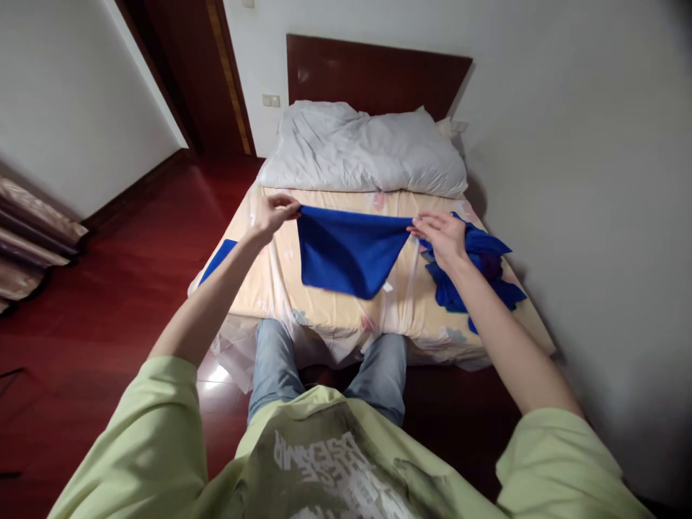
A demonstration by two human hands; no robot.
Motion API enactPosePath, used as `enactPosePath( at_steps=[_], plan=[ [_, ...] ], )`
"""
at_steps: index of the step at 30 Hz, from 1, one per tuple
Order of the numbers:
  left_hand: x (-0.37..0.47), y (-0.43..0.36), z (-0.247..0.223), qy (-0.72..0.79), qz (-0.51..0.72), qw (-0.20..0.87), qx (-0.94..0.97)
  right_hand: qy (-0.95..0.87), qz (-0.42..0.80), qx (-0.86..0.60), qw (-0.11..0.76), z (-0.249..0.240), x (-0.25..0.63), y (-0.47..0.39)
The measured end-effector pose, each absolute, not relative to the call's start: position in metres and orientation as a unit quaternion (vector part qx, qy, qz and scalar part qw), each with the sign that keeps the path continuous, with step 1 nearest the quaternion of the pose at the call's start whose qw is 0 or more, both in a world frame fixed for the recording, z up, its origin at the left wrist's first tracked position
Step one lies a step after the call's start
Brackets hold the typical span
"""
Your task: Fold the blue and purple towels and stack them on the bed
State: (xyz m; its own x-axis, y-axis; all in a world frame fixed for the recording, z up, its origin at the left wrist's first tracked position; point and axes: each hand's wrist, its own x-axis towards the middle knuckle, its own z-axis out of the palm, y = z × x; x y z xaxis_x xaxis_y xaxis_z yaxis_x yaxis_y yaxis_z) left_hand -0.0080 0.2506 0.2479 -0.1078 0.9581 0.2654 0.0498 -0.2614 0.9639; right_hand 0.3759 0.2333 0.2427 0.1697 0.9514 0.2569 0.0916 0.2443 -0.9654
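Note:
A blue cloth [351, 252] hangs stretched between my hands above the bed, its lower edge drooping toward me. My left hand [277, 214] pinches its upper left corner. The upper right corner is pinched between the fingertips of my right hand [440, 234]. To the right, partly behind my right hand and forearm, lies a crumpled heap of blue cloths [489, 263] with a dark patch in it. Another piece of blue cloth [219, 259] lies flat at the bed's left edge, partly covered by my left forearm.
The bed [259, 288] has a pale yellow patterned sheet, and my legs stand against its near edge. A bunched white quilt [362, 148] lies by the brown headboard [373, 76]. A wall borders the right side. Curtains [35, 241] hang at far left over the red floor [124, 303].

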Motion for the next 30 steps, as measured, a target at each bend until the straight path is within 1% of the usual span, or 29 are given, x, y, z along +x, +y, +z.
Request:
enactPosePath(
  at_steps=[3, 5, 6, 7, 9, 12, 15, 18, 20, 22, 30],
  plan=[
    [-0.013, 0.262, 0.263, 0.419, 0.621, 0.308, 0.587, -0.566, 0.287, -0.465, 0.617, 0.248, 0.379, 0.243],
    [-0.021, 0.262, 0.256, 0.41, 0.623, 0.274, 0.608, -0.579, 0.265, -0.471, 0.611, 0.236, 0.381, 0.239],
    [-0.025, 0.26, 0.245, 0.418, 0.614, 0.267, 0.614, -0.583, 0.266, -0.479, 0.6, 0.224, 0.381, 0.236],
    [-0.029, 0.257, 0.228, 0.439, 0.596, 0.265, 0.618, -0.583, 0.275, -0.489, 0.587, 0.207, 0.38, 0.231],
    [-0.035, 0.248, 0.179, 0.494, 0.553, 0.276, 0.612, -0.573, 0.312, -0.513, 0.558, 0.16, 0.374, 0.22],
    [-0.032, 0.224, 0.084, 0.57, 0.492, 0.306, 0.583, -0.517, 0.4, -0.559, 0.51, 0.075, 0.356, 0.201],
    [-0.021, 0.194, -0.001, 0.661, 0.421, 0.356, 0.509, -0.412, 0.504, -0.626, 0.429, 0.002, 0.335, 0.181],
    [-0.014, 0.171, -0.052, 0.714, 0.372, 0.397, 0.441, -0.312, 0.533, -0.679, 0.397, -0.04, 0.323, 0.169],
    [-0.014, 0.166, -0.067, 0.726, 0.362, 0.396, 0.43, -0.29, 0.529, -0.691, 0.399, -0.052, 0.322, 0.167],
    [-0.016, 0.167, -0.072, 0.732, 0.352, 0.387, 0.436, -0.288, 0.531, -0.691, 0.397, -0.057, 0.325, 0.169],
    [-0.027, 0.154, -0.058, 0.706, 0.369, 0.399, 0.454, -0.303, 0.571, -0.685, 0.337, -0.06, 0.341, 0.166]
  ],
)
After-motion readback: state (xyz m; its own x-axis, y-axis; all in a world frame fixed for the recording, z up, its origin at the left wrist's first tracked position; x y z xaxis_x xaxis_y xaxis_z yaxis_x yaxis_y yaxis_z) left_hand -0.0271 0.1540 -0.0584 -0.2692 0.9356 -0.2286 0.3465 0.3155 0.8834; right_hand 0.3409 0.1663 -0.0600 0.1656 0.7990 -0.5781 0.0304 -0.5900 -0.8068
